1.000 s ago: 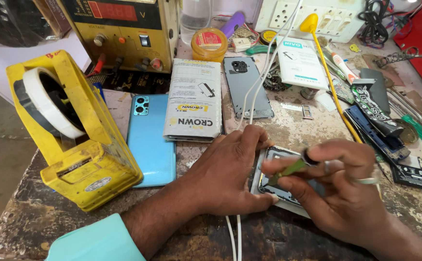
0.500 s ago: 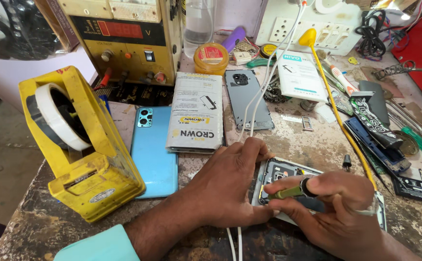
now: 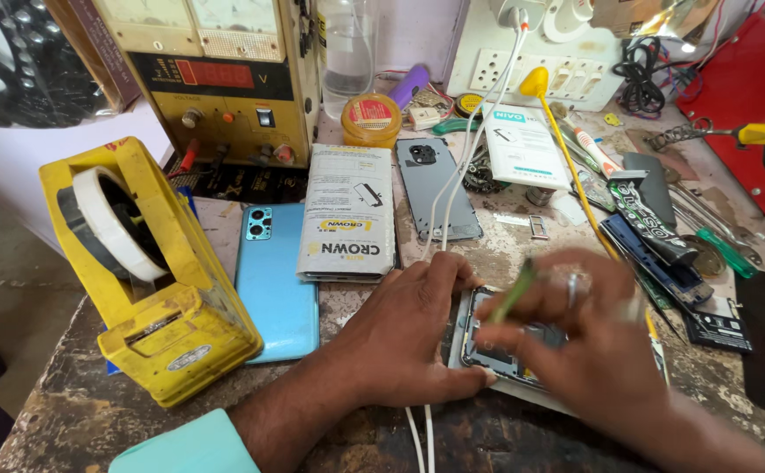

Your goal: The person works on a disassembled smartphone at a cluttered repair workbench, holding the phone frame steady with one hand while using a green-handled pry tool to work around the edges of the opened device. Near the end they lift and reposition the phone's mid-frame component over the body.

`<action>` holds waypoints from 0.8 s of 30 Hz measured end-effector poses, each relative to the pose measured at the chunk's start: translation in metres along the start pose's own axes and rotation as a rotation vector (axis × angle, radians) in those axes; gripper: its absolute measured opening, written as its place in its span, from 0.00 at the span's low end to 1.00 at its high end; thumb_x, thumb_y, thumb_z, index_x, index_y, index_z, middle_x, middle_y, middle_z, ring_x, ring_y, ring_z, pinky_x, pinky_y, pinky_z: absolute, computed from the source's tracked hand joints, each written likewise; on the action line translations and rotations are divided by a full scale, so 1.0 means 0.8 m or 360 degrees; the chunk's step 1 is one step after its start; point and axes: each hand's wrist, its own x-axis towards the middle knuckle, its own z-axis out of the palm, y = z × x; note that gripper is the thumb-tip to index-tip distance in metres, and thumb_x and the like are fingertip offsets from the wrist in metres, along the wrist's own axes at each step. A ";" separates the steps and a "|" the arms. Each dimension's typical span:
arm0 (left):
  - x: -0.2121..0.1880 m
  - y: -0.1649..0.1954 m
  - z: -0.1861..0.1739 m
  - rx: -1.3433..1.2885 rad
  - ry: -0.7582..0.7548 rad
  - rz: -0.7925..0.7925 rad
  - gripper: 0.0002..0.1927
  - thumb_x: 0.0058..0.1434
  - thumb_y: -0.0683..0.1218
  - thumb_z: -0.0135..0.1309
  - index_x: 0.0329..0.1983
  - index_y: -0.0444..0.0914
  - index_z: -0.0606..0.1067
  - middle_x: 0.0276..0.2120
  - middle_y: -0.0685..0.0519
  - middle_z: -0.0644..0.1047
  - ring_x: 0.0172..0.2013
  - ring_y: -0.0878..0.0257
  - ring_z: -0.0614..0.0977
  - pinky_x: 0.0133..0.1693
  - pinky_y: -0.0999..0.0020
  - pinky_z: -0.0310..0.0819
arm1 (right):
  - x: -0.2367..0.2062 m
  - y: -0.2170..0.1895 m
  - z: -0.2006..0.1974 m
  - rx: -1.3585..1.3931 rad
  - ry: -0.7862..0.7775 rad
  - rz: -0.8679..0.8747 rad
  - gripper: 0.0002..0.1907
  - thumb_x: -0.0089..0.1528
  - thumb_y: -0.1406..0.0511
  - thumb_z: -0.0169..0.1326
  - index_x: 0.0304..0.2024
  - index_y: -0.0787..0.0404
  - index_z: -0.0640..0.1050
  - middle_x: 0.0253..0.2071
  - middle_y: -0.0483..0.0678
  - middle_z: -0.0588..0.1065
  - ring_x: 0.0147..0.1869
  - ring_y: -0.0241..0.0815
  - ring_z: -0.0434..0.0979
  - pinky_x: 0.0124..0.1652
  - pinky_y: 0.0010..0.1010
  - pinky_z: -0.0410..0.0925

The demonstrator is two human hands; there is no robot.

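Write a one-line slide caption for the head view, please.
Left hand steadies an opened phone while the right hand works a green tool over it.

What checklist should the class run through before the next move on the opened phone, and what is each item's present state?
1. Left hand steadies the opened phone: ok, it presses on its left edge.
2. Right hand grips the green tool: ok, though blurred.
3. Tool tip placement inside the phone: cannot tell, blurred.
4. White cables clear of the phone: not ok, they run beside it under the left hand.
5. Blue phone out of the way: ok, apart to the left.
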 end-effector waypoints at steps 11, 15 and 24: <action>-0.002 0.009 -0.014 -0.0054 -0.0009 -0.0017 0.44 0.44 0.59 0.71 0.57 0.37 0.62 0.49 0.41 0.75 0.52 0.43 0.77 0.52 0.51 0.70 | 0.149 0.049 -0.018 -0.1083 -0.0281 0.0615 0.16 0.56 0.59 0.66 0.43 0.59 0.86 0.36 0.49 0.84 0.37 0.38 0.84 0.39 0.33 0.74; 0.000 0.001 -0.014 -0.0140 -0.0006 0.0033 0.47 0.42 0.60 0.73 0.58 0.36 0.61 0.52 0.41 0.75 0.55 0.43 0.77 0.55 0.52 0.70 | 0.159 0.056 -0.009 -0.1043 -0.0354 0.0607 0.13 0.56 0.59 0.65 0.40 0.56 0.86 0.30 0.51 0.84 0.32 0.41 0.85 0.37 0.35 0.75; 0.000 -0.017 -0.013 -0.0174 -0.0029 0.0099 0.52 0.41 0.62 0.75 0.59 0.34 0.58 0.55 0.38 0.74 0.59 0.42 0.76 0.58 0.53 0.70 | 0.172 0.061 0.001 -0.1304 -0.0568 0.0201 0.11 0.58 0.59 0.58 0.37 0.58 0.84 0.29 0.59 0.79 0.36 0.61 0.81 0.38 0.50 0.72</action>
